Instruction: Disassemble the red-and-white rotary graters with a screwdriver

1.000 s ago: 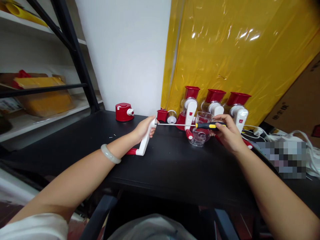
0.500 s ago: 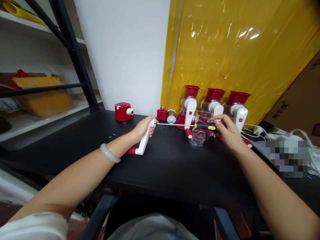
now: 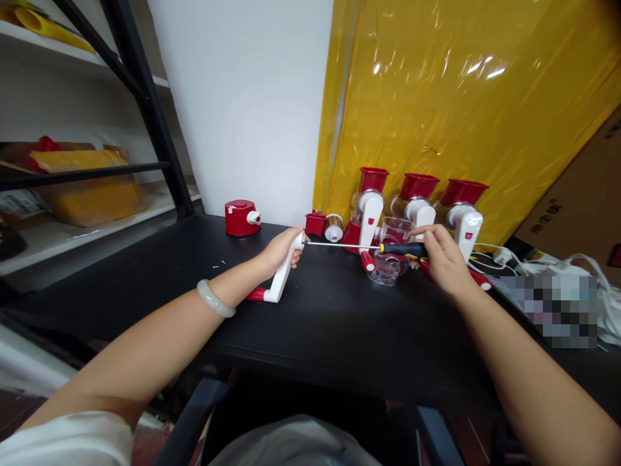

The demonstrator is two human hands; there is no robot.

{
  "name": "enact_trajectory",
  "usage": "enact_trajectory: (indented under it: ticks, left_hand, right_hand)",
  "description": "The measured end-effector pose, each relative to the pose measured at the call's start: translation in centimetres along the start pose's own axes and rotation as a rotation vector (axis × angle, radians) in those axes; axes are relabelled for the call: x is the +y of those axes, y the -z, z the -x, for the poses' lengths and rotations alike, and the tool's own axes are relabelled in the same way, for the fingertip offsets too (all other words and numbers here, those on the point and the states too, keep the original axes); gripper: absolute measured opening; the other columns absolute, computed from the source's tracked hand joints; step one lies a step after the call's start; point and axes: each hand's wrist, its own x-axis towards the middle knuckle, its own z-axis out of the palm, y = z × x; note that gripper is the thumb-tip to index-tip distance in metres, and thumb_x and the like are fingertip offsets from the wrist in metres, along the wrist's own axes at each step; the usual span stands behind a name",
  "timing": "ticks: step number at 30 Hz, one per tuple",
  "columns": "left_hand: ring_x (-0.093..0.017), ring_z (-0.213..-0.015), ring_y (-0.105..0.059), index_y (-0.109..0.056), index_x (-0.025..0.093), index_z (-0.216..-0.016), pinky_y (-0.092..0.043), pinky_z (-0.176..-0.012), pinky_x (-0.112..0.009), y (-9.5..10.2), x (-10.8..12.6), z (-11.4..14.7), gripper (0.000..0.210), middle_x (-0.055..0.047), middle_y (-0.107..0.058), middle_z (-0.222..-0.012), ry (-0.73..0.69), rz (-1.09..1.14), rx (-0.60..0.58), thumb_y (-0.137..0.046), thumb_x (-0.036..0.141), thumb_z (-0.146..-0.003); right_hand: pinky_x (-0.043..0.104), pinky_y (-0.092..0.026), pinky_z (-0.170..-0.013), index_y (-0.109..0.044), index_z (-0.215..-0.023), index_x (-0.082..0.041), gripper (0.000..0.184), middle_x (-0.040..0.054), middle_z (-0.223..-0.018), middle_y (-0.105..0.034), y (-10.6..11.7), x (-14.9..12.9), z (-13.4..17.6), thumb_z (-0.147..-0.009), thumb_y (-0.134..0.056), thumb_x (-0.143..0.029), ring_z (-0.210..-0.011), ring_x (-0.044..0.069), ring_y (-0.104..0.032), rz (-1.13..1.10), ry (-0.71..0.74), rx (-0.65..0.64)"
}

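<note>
My left hand [image 3: 284, 251] is closed around the upper end of a white crank handle [image 3: 280, 275], whose red grip [image 3: 255, 294] hangs down by my wrist. In my right hand [image 3: 441, 259] is a screwdriver [image 3: 402, 250] with a black and yellow handle, held level. Its long thin shaft reaches left, and the tip meets the top end of the crank handle; a screw there is too small to make out. Behind the screwdriver stands a clear plastic housing [image 3: 385, 275], partly covered by the tool.
Three red and white rotary graters [image 3: 371, 207] line the back of the black table [image 3: 320, 336]. A red base [image 3: 240, 219], a small red hopper [image 3: 315, 223] and a grater drum [image 3: 334, 228] stand there too. Two small screws [image 3: 219, 264] lie at left. White cables [image 3: 509, 259] are at right.
The screwdriver's handle has turned about its axis, its yellow patch now out of sight. My right fingers have shifted on it. The crank handle stays in place in my left hand.
</note>
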Motion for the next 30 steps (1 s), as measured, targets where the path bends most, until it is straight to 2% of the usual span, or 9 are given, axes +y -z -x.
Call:
enact_trajectory:
  ticks: [3,8,12,15,18,23,26,30]
  left_hand:
    - [-0.010,-0.037,-0.036,-0.054,0.018,-0.078,-0.034,-0.039,-0.020,0.1,0.0,-0.1,0.030,0.005,-0.038,-0.046,0.001,0.000,0.010,-0.040,0.038,-0.097]
    - [-0.011,-0.037,-0.036,-0.054,0.018,-0.079,-0.034,-0.039,-0.021,0.2,-0.1,-0.1,0.030,0.005,-0.038,-0.046,-0.015,0.006,0.007,-0.040,0.038,-0.097]
    - [-0.011,-0.037,-0.036,-0.053,0.018,-0.079,-0.034,-0.039,-0.021,0.2,0.0,0.0,0.029,0.005,-0.038,-0.046,-0.015,0.006,0.011,-0.040,0.038,-0.097]
    - [-0.011,-0.038,-0.037,-0.054,0.018,-0.080,-0.034,-0.040,-0.021,0.1,0.1,0.1,0.029,0.005,-0.038,-0.047,-0.015,0.011,0.008,-0.040,0.038,-0.097]
    - [-0.010,-0.038,-0.037,-0.054,0.018,-0.080,-0.034,-0.040,-0.020,0.1,0.2,0.2,0.030,0.005,-0.038,-0.047,-0.006,0.001,0.009,-0.040,0.038,-0.097]
    - [-0.010,-0.038,-0.036,-0.054,0.018,-0.079,-0.034,-0.040,-0.020,0.0,-0.1,0.1,0.030,0.005,-0.039,-0.047,-0.016,-0.006,-0.015,-0.041,0.039,-0.097]
    - [-0.010,-0.038,-0.037,-0.054,0.018,-0.080,-0.035,-0.040,-0.020,0.0,-0.1,0.2,0.029,0.005,-0.039,-0.048,-0.026,-0.005,-0.022,-0.043,0.041,-0.096]
    - [-0.010,-0.037,-0.037,-0.054,0.019,-0.079,-0.034,-0.040,-0.020,0.0,0.0,0.1,0.030,0.006,-0.038,-0.047,-0.020,0.013,-0.022,-0.044,0.041,-0.096]
  right_hand:
    - [0.030,-0.045,-0.046,-0.057,-0.101,-0.027,0.027,-0.0001,-0.070,-0.056,-0.1,-0.3,0.1,-0.089,-0.056,-0.051,-0.050,0.016,-0.055,0.061,-0.014,0.025]
    - [0.034,-0.052,-0.059,-0.053,-0.107,-0.029,0.027,-0.0001,-0.080,-0.057,-0.2,0.1,0.0,-0.086,-0.063,-0.043,-0.058,0.016,-0.058,-0.047,0.065,0.020]
    - [0.035,-0.055,-0.063,-0.054,-0.111,-0.031,0.031,0.0010,-0.094,-0.055,-0.1,0.8,-0.3,-0.084,-0.067,-0.041,-0.064,0.015,-0.059,-0.145,0.053,-0.008]
    - [0.033,-0.058,-0.065,-0.055,-0.111,-0.032,0.035,0.0021,-0.104,-0.053,-0.1,1.1,-0.4,-0.080,-0.070,-0.041,-0.076,0.017,-0.061,-0.210,0.035,-0.017]
    - [0.033,-0.058,-0.068,-0.056,-0.109,-0.032,0.038,0.0023,-0.104,-0.053,-0.1,1.0,-0.4,-0.077,-0.073,-0.041,-0.085,0.018,-0.061,-0.253,0.023,-0.011]
    - [0.034,-0.058,-0.075,-0.054,-0.110,-0.034,0.044,0.0015,-0.101,-0.056,-0.2,0.3,-0.4,-0.072,-0.076,-0.038,-0.086,0.019,-0.061,-0.308,0.011,-0.023]
    - [0.037,-0.058,-0.074,-0.053,-0.107,-0.033,0.040,0.0024,-0.101,-0.058,-0.2,0.0,-0.3,-0.074,-0.072,-0.039,-0.090,0.022,-0.062,-0.313,0.012,-0.034]
    - [0.042,-0.057,-0.070,-0.052,-0.110,-0.031,0.030,0.0061,-0.098,-0.061,-0.1,0.2,-0.2,-0.088,-0.052,-0.053,-0.088,0.025,-0.064,-0.151,0.044,0.011]
